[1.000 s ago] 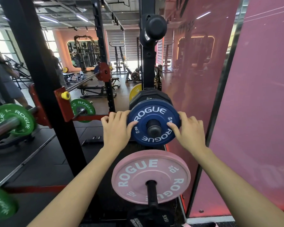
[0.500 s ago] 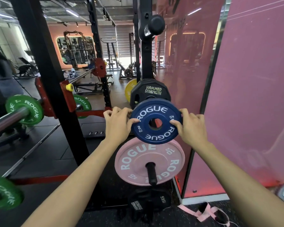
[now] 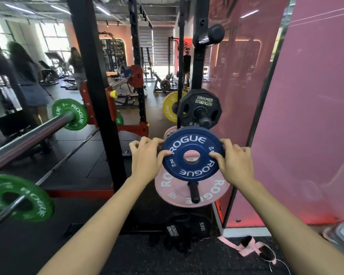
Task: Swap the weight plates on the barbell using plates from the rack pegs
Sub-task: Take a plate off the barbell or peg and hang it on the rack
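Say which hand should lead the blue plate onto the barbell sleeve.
Left, probably. The barbell with its green plate lies to the person's left, on the same side as the left hand. Both hands grip the blue plate, free of its peg; the right hand is on the wall side.

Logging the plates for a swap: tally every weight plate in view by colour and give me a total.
Green: 3, two on the near barbell, one behind the upright
Blue: 1, held in both hands
Pink: 1, on the lower peg
Black: 2, one on the upper peg, one marked 15KG at the bottom
Yellow: 1
Total: 8
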The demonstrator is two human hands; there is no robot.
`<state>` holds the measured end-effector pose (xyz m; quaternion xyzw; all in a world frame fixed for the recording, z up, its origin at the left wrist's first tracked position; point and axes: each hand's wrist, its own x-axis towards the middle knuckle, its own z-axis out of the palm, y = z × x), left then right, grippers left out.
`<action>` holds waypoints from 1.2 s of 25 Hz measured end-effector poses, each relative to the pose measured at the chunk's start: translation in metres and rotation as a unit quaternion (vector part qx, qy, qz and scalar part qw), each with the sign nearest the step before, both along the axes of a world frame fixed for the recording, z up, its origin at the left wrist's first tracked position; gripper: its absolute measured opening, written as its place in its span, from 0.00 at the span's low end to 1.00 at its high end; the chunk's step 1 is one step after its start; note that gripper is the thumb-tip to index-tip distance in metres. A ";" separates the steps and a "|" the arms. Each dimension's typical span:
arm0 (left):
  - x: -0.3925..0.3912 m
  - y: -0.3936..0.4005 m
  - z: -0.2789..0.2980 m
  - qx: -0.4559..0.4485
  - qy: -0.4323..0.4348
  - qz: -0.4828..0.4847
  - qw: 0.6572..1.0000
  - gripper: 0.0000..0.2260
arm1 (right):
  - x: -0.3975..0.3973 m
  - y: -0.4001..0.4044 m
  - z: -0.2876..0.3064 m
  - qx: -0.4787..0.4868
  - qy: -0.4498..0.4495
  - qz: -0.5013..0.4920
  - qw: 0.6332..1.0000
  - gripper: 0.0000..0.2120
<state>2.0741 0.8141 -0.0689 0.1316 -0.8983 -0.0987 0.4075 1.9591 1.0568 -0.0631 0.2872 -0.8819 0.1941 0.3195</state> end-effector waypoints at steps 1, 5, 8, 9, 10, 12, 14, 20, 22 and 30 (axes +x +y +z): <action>0.013 -0.002 0.003 -0.002 0.007 0.013 1.000 0.17 | 0.008 -0.005 0.004 0.001 0.001 0.019 1.000 0.19; 0.069 -0.015 0.015 0.002 0.027 0.067 0.997 0.16 | 0.034 -0.035 0.016 -0.026 0.002 0.114 0.993 0.17; 0.125 -0.032 0.015 -0.001 0.024 0.117 0.993 0.16 | 0.063 -0.073 0.014 -0.041 0.007 0.178 0.983 0.17; 0.147 -0.039 0.013 -0.002 0.025 0.134 0.991 0.16 | 0.076 -0.088 0.012 -0.043 0.006 0.198 0.979 0.17; 0.172 -0.045 0.010 0.004 0.028 0.155 0.988 0.16 | 0.091 -0.103 0.010 -0.042 0.000 0.221 0.974 0.18; 0.217 -0.061 0.008 0.015 0.031 0.196 0.980 0.15 | 0.123 -0.137 0.007 -0.031 -0.013 0.259 0.965 0.19; 0.259 -0.079 0.006 0.019 0.035 0.233 0.972 0.15 | 0.157 -0.171 0.006 -0.027 -0.007 0.291 0.956 0.19; 0.362 -0.167 0.005 0.035 0.054 0.295 0.953 0.14 | 0.248 -0.280 0.011 -0.023 -0.001 0.346 0.938 0.18; 0.379 -0.196 0.008 0.036 0.058 0.289 0.955 0.14 | 0.265 -0.309 0.015 -0.018 0.000 0.340 0.940 0.19; 0.402 -0.313 0.014 0.056 0.055 0.223 0.972 0.14 | 0.309 -0.395 0.027 -0.023 0.006 0.272 0.962 0.19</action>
